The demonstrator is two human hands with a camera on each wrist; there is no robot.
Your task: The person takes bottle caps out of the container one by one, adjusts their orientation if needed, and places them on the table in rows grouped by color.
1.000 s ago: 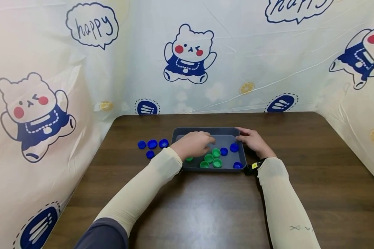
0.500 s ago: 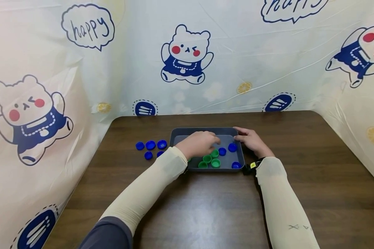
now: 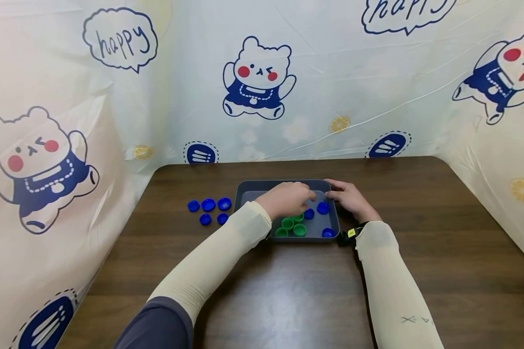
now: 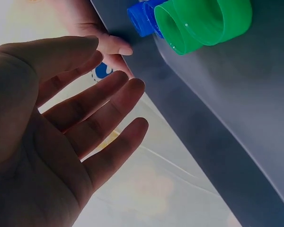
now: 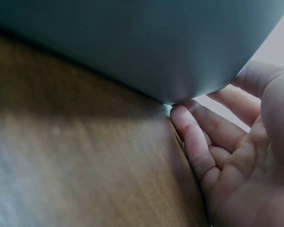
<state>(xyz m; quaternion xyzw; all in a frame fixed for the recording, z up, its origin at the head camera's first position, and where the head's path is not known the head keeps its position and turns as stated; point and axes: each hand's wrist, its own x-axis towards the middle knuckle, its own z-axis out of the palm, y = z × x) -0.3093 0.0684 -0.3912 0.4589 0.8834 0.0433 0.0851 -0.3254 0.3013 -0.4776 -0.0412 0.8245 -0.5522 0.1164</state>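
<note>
My left hand [image 3: 286, 199] hovers above a dark grey tray [image 3: 305, 240], its fingers loosely bent. In the left wrist view that palm [image 4: 42, 156] shows nothing held. Several green bottle caps [image 3: 299, 230] lie in the tray's front middle, partly hidden by the left hand. Blue bottle caps [image 3: 322, 208] sit toward the tray's right side. My right hand [image 3: 353, 199] grips the tray's right wall near the back corner, thumb over the rim. In the right wrist view its fingers [image 5: 196, 146] press at the tray's lower outside edge [image 5: 146, 52].
Several blue bottle caps [image 3: 208, 205] lie in two loose rows on the wooden table [image 3: 288, 291], left of the tray. A printed curtain [image 3: 166, 97] surrounds the table's back and sides. A dark wrist device [image 3: 346, 237] sits by the tray's front right corner.
My left hand has moved right across the tray, toward the right hand. Another blue cap on the table has come out from behind the left sleeve. The right hand keeps its hold.
</note>
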